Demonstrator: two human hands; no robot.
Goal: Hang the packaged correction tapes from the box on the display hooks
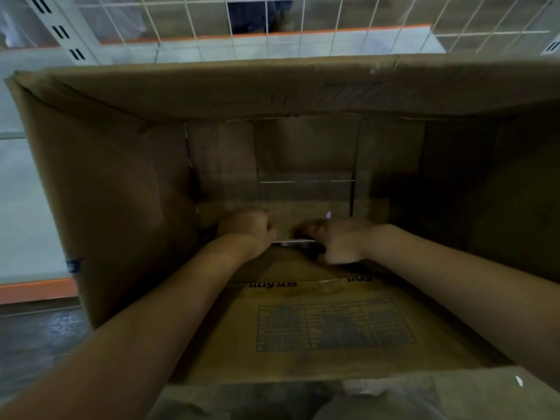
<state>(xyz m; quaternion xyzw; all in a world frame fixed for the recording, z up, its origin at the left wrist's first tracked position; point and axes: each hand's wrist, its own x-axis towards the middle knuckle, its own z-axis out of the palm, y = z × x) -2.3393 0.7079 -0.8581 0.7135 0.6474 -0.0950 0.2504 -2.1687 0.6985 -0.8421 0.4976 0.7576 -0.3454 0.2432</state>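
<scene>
A large open cardboard box (100, 207) fills the view, and I look down into its dim inside. Both my arms reach deep into it. My left hand (247, 230) and my right hand (339, 241) are curled near the box bottom, close together. Between them shows a thin pale edge, a flat packaged correction tape (292, 242), which both hands appear to hold at its ends. The rest of the package is hidden by my hands and the shadow. The bare box bottom is taped along its seams.
A white wire grid panel (272, 25) stands behind the box, with a slotted shelf upright (60, 31) at the back left. The near box flap (333, 328) with a printed table lies folded towards me. Dark floor (36, 344) shows at the lower left.
</scene>
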